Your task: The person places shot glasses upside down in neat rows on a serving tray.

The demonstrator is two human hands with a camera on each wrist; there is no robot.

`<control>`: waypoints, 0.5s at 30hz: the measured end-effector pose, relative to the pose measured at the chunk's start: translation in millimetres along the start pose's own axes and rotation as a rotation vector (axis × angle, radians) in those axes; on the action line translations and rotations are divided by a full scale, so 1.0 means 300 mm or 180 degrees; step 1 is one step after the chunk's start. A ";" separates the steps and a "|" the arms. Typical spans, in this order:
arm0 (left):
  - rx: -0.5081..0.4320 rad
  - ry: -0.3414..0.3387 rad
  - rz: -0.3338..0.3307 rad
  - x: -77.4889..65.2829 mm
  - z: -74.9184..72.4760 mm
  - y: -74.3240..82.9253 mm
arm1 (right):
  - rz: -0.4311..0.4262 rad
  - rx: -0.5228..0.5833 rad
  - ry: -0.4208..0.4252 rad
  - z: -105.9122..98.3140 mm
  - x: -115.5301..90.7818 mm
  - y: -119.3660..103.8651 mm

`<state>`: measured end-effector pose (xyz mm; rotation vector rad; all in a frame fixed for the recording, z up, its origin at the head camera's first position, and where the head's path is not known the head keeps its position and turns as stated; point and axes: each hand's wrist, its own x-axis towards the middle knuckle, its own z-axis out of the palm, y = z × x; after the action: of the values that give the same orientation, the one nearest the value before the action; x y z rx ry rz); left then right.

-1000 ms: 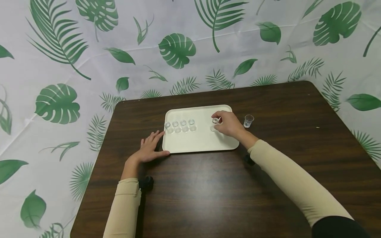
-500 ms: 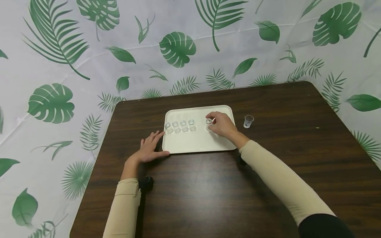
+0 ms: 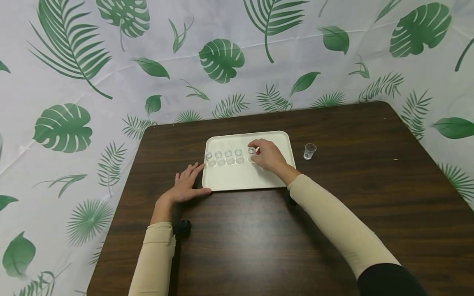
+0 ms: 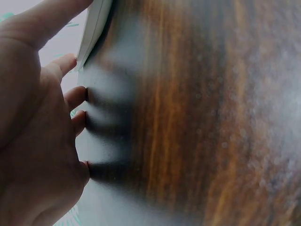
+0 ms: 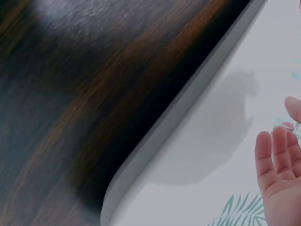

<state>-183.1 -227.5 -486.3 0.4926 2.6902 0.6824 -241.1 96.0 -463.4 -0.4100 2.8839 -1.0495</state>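
On the white tray [image 3: 229, 176] stands a row of several small clear plastic cups [image 3: 228, 156] toward the left. At the row's right end, my right hand [image 3: 269, 156] pinches one more clear cup [image 3: 252, 152] by its rim between thumb and fingers. My left hand [image 3: 185, 184] lies spread at the tray's left edge, its thumb and a fingertip at the tray's rim. Seen from the left wrist, the fingers [image 4: 75, 96] are straight and reach down to the table by the tray.
Another clear cup [image 3: 309, 151] stands on the dark wooden table [image 3: 244, 242], to the right of the tray. Behind the table hangs a white cloth [image 3: 166, 98] with green leaf prints.
My right hand has moved left along the tray with the cup, bringing it close to the end of the row. My left hand has stayed at the tray's edge.
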 end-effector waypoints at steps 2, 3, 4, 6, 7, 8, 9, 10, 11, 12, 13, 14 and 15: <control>0.0000 0.0005 0.0002 0.001 0.001 -0.001 | 0.0002 -0.0006 0.0001 0.007 0.004 -0.003; 0.0003 -0.0002 -0.0004 0.002 0.001 -0.003 | 0.0009 -0.0002 -0.0002 0.010 0.005 -0.005; 0.0003 -0.0002 -0.0001 0.002 0.002 -0.004 | 0.0013 -0.0002 -0.0004 0.012 0.006 -0.006; -0.0005 -0.0002 0.0002 0.003 0.003 -0.004 | 0.0016 0.0002 0.0003 0.014 0.006 -0.009; -0.0011 -0.0001 0.0006 0.004 0.003 -0.004 | 0.0015 0.0006 0.0011 0.016 0.007 -0.010; -0.0018 0.0000 0.0006 0.004 0.004 -0.004 | 0.0010 0.0014 0.0018 0.016 0.007 -0.011; -0.0021 0.0000 0.0009 0.004 0.003 -0.004 | 0.0007 0.0025 0.0023 0.017 0.007 -0.012; -0.0024 0.0001 0.0010 0.004 0.003 -0.004 | 0.0003 0.0037 0.0027 0.018 0.008 -0.013; -0.0026 0.0001 0.0011 0.004 0.004 -0.004 | -0.0007 0.0050 0.0030 0.018 0.009 -0.013; -0.0025 0.0002 0.0012 0.004 0.004 -0.004 | -0.0015 0.0059 0.0026 0.019 0.010 -0.014; -0.0022 0.0000 0.0011 0.005 0.004 -0.004 | -0.0022 0.0071 0.0024 0.019 0.010 -0.013; -0.0020 0.0001 0.0009 0.004 0.004 -0.004 | -0.0026 0.0085 0.0026 0.019 0.011 -0.013; -0.0017 0.0000 0.0011 0.004 0.004 -0.004 | -0.0029 0.0097 0.0027 0.020 0.012 -0.012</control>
<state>-184.1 -227.6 -488.1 0.4960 2.6874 0.6905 -243.0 88.5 -465.4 -0.4186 2.8723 -1.0975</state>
